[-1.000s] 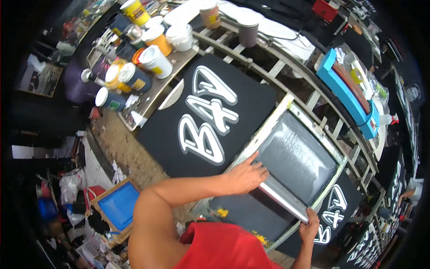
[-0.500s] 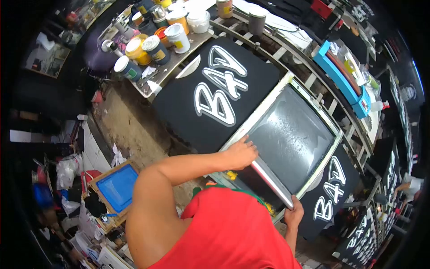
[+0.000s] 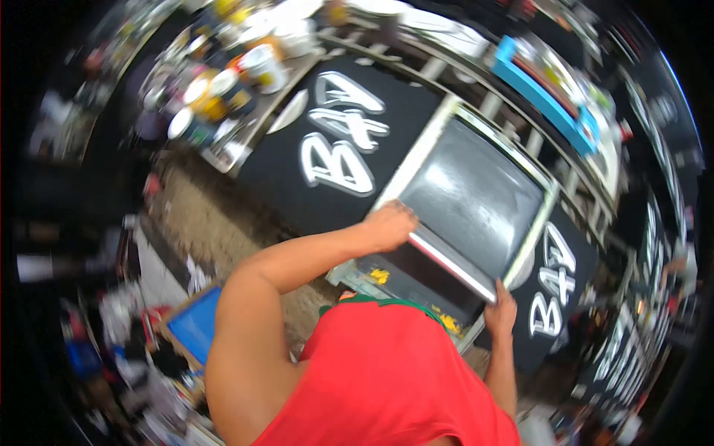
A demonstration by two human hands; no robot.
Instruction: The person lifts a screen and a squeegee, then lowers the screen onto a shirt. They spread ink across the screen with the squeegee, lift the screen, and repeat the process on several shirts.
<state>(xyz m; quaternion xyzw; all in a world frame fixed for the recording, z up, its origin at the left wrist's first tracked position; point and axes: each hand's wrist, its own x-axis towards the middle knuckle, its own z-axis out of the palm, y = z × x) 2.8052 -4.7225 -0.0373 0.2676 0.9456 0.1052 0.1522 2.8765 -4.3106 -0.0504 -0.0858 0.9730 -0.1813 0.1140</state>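
Note:
My left hand (image 3: 393,225) is closed round the left end of a long squeegee (image 3: 451,266), beside the left rail of a screen printing frame (image 3: 418,152). The squeegee's other end is in my right hand (image 3: 501,308), near the frame's right rail. The squeegee lies slantwise across the dark, glossy mesh (image 3: 476,193). Yellow patches (image 3: 378,276) show on the near part of the frame. Black fabric with white "BAD" lettering (image 3: 338,163) lies to the left, and another such black piece (image 3: 554,279) lies to the right.
Paint tubs (image 3: 230,89) crowd a table at upper left. A blue tray (image 3: 547,97) lies beyond the rack rails (image 3: 431,70). A blue-meshed frame (image 3: 195,327) leans low at left among clutter. More printed black pieces (image 3: 621,349) stand at right, with a person (image 3: 683,264) beyond.
Both hands have moved the squeegee a little farther from my body along the mesh. The camera view has shifted, and its outer parts are blurred.

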